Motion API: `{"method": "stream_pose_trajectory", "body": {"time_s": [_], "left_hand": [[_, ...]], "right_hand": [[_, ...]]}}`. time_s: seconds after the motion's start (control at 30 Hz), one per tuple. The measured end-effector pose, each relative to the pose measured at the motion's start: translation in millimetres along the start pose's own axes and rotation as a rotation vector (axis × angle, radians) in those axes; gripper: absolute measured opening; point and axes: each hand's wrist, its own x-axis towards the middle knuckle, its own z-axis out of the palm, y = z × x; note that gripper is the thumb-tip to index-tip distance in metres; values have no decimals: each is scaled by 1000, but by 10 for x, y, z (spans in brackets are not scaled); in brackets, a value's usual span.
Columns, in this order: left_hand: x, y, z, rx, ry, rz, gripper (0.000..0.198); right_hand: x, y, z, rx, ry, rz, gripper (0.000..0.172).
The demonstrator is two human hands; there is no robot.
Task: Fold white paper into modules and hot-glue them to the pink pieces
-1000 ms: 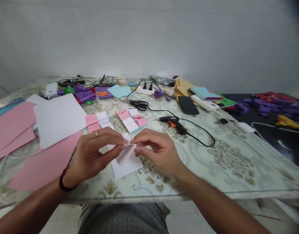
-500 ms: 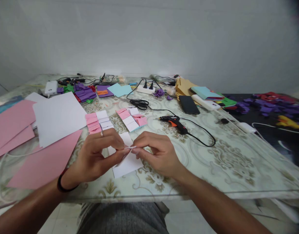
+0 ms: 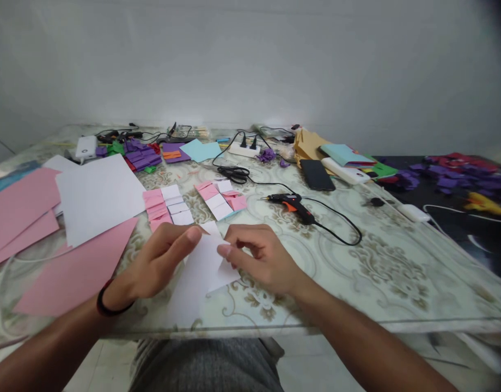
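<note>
A small white paper sheet (image 3: 201, 267) is held just above the table's near edge, its near part smeared by motion. My left hand (image 3: 158, 261) pinches its left upper edge with thumb and fingers. My right hand (image 3: 258, 256) pinches its right upper edge, fingers curled. Another white piece (image 3: 224, 277) lies on the table under the held sheet. Two rows of folded pink and white paper pieces (image 3: 166, 206) (image 3: 221, 198) lie just beyond my hands.
Pink sheets (image 3: 71, 272) and a large white sheet (image 3: 97, 196) lie to the left. A black and orange glue gun (image 3: 293, 206) with its cord, scissors (image 3: 234, 174), a phone (image 3: 315, 175), a power strip (image 3: 244, 151) and coloured paper scraps (image 3: 142, 155) lie farther back.
The folded white paper between my fingertips has opened out into a flat sheet facing me. Both hands have shifted slightly toward me.
</note>
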Motion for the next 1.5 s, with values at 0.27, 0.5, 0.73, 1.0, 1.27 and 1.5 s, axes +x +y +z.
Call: {"method": "stream_pose_trajectory", "body": {"time_s": [0.27, 0.5, 0.73, 1.0, 1.27, 1.5], "left_hand": [[35, -81, 37, 164, -65, -167, 41], [48, -72, 33, 121, -158, -95, 39], [52, -65, 43, 146, -186, -124, 40], [67, -67, 34, 183, -186, -83, 41], [124, -78, -227, 201, -127, -114, 38], [111, -135, -102, 368, -78, 1, 41]], "right_hand": [[24, 42, 9, -79, 73, 28, 19], [30, 24, 11, -49, 13, 40, 12], [53, 32, 2, -38, 9, 18, 7], [44, 31, -42, 52, 37, 44, 15], [98, 141, -153, 231, 243, 124, 29], [93, 114, -92, -34, 96, 168, 15]]}}
